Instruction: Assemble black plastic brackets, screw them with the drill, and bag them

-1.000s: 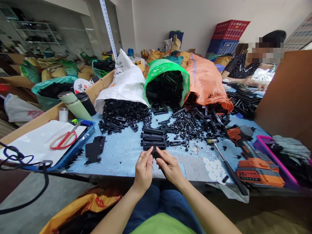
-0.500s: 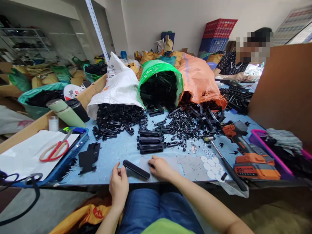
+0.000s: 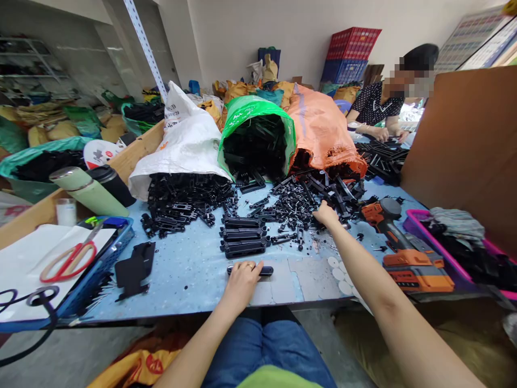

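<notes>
My left hand [image 3: 243,281] is closed over a black plastic bar [image 3: 266,271] lying near the table's front edge. The bar's rounded right end sticks out past my fingers. My right hand [image 3: 326,214] is at the edge of a pile of small black knobs and screws [image 3: 297,202], fingertips bunched. Whatever they pinch, if anything, is hidden. Just beyond my left hand lies a stack of several black bars [image 3: 244,237]. Longer black pieces [image 3: 343,188] lie past my right hand, by the mouth of an orange sack [image 3: 323,126].
A cordless drill [image 3: 398,237] and a pink basket [image 3: 448,245] stand at right. White discs [image 3: 337,275] lie partly under my right forearm. Red-handled scissors [image 3: 68,262] rest on a blue basket at left. A white sack [image 3: 181,145] and green sack [image 3: 258,105] spill parts. Another person sits behind a brown panel [image 3: 460,140].
The black bar has moved right and turned nearly level, with my left hand now over it. My right hand has reached forward and right to the small-parts pile. The view has shifted slightly.
</notes>
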{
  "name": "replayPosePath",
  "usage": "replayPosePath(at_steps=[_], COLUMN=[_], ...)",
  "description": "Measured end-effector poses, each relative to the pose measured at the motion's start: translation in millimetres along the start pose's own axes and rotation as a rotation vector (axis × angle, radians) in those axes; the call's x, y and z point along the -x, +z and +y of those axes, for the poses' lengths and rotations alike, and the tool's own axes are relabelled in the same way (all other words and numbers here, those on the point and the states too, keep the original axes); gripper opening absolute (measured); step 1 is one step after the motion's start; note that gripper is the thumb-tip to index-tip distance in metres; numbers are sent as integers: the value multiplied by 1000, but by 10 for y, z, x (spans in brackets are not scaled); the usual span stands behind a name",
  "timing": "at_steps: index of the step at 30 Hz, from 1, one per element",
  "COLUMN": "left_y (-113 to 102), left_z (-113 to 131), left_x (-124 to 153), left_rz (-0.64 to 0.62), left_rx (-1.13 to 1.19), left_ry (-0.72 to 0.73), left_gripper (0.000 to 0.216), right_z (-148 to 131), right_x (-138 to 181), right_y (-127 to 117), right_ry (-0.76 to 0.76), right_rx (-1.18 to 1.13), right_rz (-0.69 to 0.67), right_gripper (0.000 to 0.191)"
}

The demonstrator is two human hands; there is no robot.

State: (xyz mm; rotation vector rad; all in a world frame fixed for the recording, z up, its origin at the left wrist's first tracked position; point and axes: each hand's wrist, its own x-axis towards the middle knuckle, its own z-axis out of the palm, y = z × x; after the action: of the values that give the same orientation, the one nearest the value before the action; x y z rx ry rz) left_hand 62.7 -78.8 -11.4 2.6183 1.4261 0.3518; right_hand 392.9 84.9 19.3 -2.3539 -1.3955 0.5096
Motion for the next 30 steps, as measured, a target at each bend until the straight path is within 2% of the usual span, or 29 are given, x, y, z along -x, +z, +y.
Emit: replayPosePath(at_steps=[3,7,8,10,12,13,16,19,24,30], left_y=[-2,-12,-11,-3,3,1,-34,-85,-95,-17], left_z=[-41,27,52,93,111,115,126,160,211,177], left_x=[-94,-84,-85,-102,-135,-152,-194,-207,-164,-120], left_rz=[-88,-111,-127,-161,-195,-209,-241,-252,-187,-103], left_rx=[-26,-31,-15,44,109,132,154,164,188,203], left_ry=[83,41,33,30,44,54,71,70,58,108], left_gripper=[36,33,32,30,30,30,33,33,63,46], right_z=[90,196,224,276,313,323,327,303,256,151], right_x=[99,558,724,1081,1407,1539,1770,1827,1906,2005], right_y=[-37,-46,-46,-40,-14,11,112,189,171,94], right_ry=[-59,-196,-289,-579,-888,-980,-1056,-1065,-1070,-1059], right_rx=[-102,-240,-250,-197,-40,61,314,426,491,534], right_rz=[-70,-254,-329,-508,-651,-673,-609,-514,-385,-300], right_gripper=[51,36,34,31,29,29,36,40,37,30])
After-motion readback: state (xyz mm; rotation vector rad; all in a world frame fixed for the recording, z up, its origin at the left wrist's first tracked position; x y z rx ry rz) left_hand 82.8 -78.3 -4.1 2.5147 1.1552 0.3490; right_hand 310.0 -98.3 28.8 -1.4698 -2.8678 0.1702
